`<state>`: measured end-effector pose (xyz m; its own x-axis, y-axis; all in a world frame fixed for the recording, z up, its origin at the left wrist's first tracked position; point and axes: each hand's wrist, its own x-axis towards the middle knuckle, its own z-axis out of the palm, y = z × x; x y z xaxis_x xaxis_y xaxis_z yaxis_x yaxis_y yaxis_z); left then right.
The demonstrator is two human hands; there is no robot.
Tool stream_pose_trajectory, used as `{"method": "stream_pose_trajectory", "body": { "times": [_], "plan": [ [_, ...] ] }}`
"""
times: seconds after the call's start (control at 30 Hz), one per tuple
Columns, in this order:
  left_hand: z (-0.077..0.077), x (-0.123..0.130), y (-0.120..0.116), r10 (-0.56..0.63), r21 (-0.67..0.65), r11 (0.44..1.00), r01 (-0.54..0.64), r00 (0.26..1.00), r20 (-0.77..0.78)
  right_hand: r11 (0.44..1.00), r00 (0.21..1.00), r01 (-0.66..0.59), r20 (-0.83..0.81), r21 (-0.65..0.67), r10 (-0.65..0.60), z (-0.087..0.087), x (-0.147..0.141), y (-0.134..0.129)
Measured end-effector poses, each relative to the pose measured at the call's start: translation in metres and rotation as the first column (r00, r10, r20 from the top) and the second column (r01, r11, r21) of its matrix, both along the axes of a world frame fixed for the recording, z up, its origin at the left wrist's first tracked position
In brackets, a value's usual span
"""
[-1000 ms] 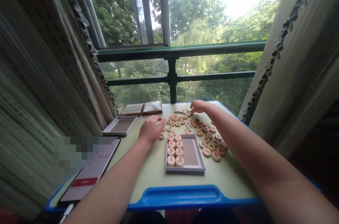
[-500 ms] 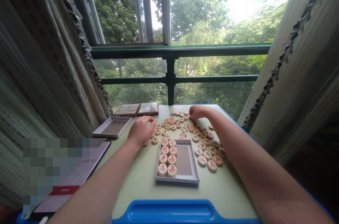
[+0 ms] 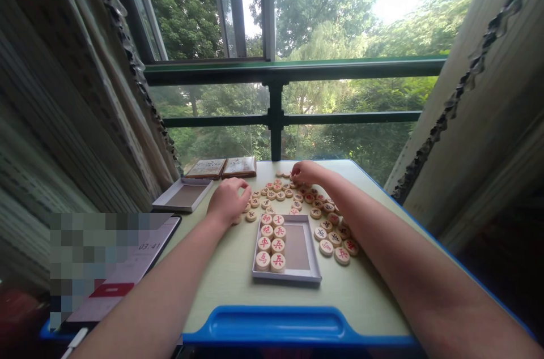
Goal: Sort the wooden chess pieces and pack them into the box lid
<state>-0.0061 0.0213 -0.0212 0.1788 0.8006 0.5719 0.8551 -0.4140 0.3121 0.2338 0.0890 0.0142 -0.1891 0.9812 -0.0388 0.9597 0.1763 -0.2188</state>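
Xiangqi pieces [image 3: 280, 196], round and wooden with red or black characters, lie scattered over the far middle and right of the table. A shallow box [image 3: 312, 251] in front of me holds two columns of red-marked pieces [image 3: 277, 261] on its left side; the right part shows bare bottom. My left hand [image 3: 229, 199] rests left of the scatter with loosely bent fingers, close beside a few pieces and partly covering them. At the far edge of the scatter, my right hand [image 3: 305, 172] reaches down with its fingers drawn together; what lies between the fingertips is hidden.
A second shallow tray [image 3: 183, 195] stands at the back left, near two flat boxes [image 3: 224, 167]. A tablet [image 3: 127, 260] with a cable lies at the left edge. The table's blue front rim [image 3: 276, 322] is close to me; a railing and curtains stand beyond.
My right hand has shifted left along the far row of pieces. My left hand has stayed about in place. The whole view has tilted slightly downward.
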Motion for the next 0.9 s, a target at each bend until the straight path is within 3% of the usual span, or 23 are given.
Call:
{"method": "stream_pose_trajectory", "body": {
  "times": [0.47, 0.73, 0.9],
  "plan": [
    [0.001, 0.001, -0.002, -0.010, -0.008, 1.000, 0.009, 1.000, -0.004, 0.998, 0.999, -0.028, -0.032, 0.061, 0.030, -0.003, 0.004, 0.004],
    [0.001, 0.002, -0.002, -0.012, 0.000, 1.000, 0.013, 1.000, -0.012, 0.987, 0.995, 0.039, 0.080, 0.159, -0.052, -0.007, 0.012, 0.011],
    [0.001, 0.002, -0.002, -0.003, -0.010, 1.000, 0.003, 1.000, -0.025, 0.990, 0.987, 0.056, 0.143, 0.130, -0.074, -0.009, 0.015, 0.010]
  ]
}}
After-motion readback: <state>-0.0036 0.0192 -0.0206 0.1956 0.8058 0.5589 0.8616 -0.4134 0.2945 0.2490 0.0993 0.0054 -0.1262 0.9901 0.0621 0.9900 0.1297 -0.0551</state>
